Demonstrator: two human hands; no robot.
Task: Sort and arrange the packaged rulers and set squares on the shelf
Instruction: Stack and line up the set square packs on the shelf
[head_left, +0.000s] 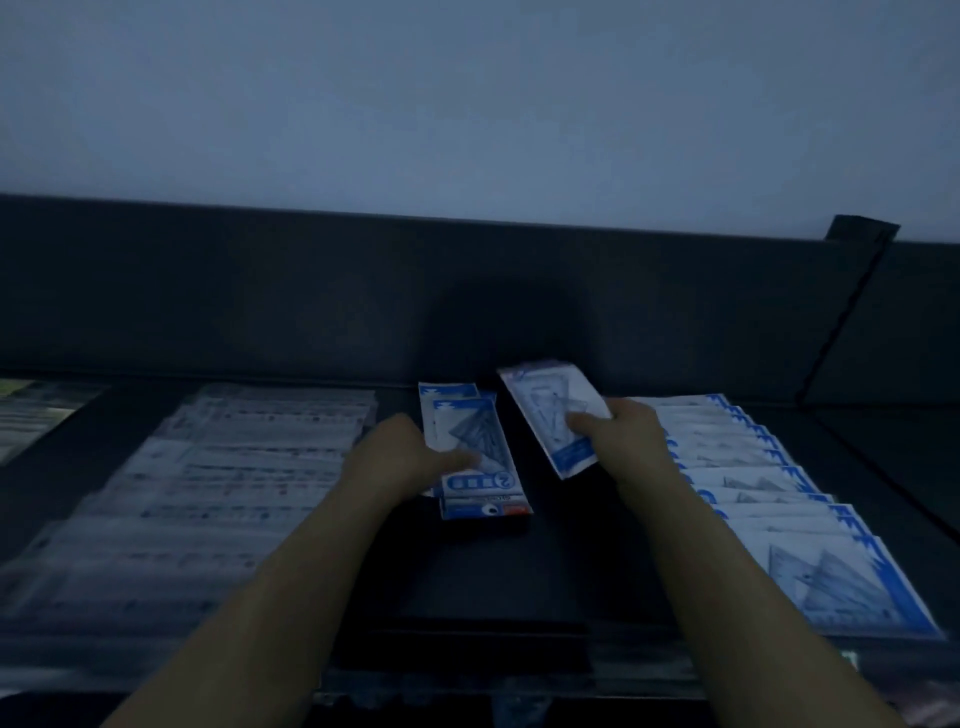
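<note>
— Two hands over one shelf; what are they on?
— The left hand (410, 452) grips a small stack of set-square packs (485, 483) at its left edge, thumb laid across the top pack. That stack lies flat in the middle of the shelf floor (467, 571). The right hand (618, 431) pinches a single set-square pack (545, 410), raised off the shelf floor and tilted, just right of the stack and not touching it.
— And the surface itself?
— Dark and matt, bare in the middle strip between the forearms. On its left side lie clear packaged rulers (234, 467) in overlapping rows running front to back, blurred so the print cannot be read. On its right side a fanned row of set-square packs (779, 519), white with blue edges, overlaps from the back to the front edge; the right wrist crosses the row's inner side.
— Anything further left?
— Some greenish packs (36, 410) at the far left, too dim to name.
— What encloses it?
— A dark back panel (311, 291) stands upright behind the goods, with a shadow falling on it above the hands. A slanted dark divider (852, 291) closes the right side. Above the panel is a plain pale wall (467, 104). The light is low and bluish throughout.
</note>
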